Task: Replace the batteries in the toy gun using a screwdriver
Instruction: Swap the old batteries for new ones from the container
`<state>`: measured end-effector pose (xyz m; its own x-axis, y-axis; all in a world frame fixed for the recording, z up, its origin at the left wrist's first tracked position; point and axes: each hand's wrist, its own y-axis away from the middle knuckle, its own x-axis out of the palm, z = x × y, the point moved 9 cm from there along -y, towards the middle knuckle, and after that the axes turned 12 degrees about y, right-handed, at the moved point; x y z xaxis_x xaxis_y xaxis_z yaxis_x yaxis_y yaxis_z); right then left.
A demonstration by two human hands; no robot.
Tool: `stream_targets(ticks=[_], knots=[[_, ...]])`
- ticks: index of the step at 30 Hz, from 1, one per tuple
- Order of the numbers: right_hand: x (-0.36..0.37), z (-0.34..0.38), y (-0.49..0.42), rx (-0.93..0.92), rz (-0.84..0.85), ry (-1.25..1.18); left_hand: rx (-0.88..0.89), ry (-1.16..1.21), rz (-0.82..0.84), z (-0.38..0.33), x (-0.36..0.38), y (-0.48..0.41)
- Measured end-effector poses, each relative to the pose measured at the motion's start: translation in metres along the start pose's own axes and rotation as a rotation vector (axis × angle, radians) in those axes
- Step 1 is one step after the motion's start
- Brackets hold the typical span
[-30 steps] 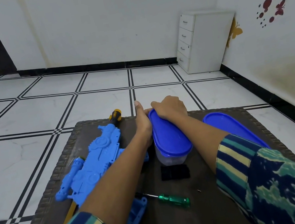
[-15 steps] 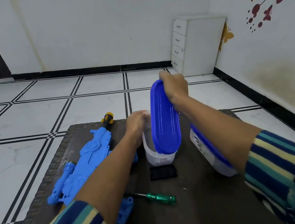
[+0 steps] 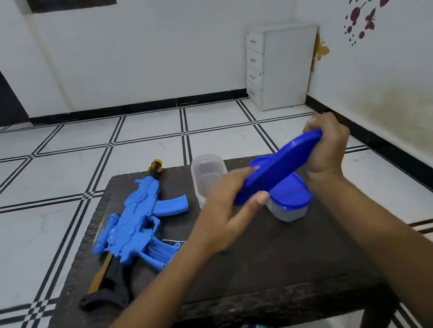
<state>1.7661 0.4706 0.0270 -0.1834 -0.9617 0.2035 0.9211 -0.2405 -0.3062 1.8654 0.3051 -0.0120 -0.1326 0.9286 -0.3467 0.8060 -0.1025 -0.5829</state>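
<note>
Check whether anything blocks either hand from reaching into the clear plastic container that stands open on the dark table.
The blue oval lid, held by both the left hand and right hand, occupies them. The open clear plastic container stands uncovered beyond the left hand; nothing visible covers its mouth.

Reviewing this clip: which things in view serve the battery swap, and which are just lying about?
Job:
blue plastic toy gun
blue oval lid, held by left hand and right hand
open clear plastic container

Lying about:
closed clear container with blue lid
white drawer cabinet
</note>
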Motion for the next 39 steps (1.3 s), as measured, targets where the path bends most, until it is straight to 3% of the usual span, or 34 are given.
stream_targets(ticks=[1,4,8,11,15,18,22,26,29,35,39], knots=[[-0.01,-0.003,0.004,0.013,-0.018,-0.043,0.057,-0.081,0.065,-0.004,0.014,0.008],[-0.038,-0.023,0.017,0.082,0.006,-0.052,0.015,-0.18,0.052,0.009,0.032,0.025],[-0.086,-0.086,0.043,0.396,0.111,0.291,0.035,-0.378,0.186,0.024,0.057,0.048],[-0.125,-0.123,0.057,0.51,0.156,0.587,0.068,-0.516,0.325,0.036,0.079,0.063],[-0.127,-0.122,0.052,0.321,0.171,0.84,-0.029,-0.545,0.482,0.057,0.102,0.076],[-0.108,-0.11,0.045,0.095,0.215,0.985,-0.12,-0.503,0.518,0.061,0.103,0.077],[-0.09,-0.108,0.052,-0.057,0.307,1.119,-0.181,-0.499,0.56,0.065,0.102,0.08],[-0.084,-0.103,0.065,-0.181,0.304,1.251,-0.165,-0.476,0.506,0.063,0.1,0.079],[-0.073,-0.09,0.079,-0.292,0.328,1.35,-0.186,-0.424,0.376,0.054,0.082,0.068],[-0.006,-0.054,0.079,-0.362,0.477,1.154,-0.256,-0.327,-0.236,0.029,-0.026,0.046],[0.068,-0.053,0.074,-0.36,0.595,1.067,-0.342,-0.365,-0.415,0.046,-0.078,0.065]])
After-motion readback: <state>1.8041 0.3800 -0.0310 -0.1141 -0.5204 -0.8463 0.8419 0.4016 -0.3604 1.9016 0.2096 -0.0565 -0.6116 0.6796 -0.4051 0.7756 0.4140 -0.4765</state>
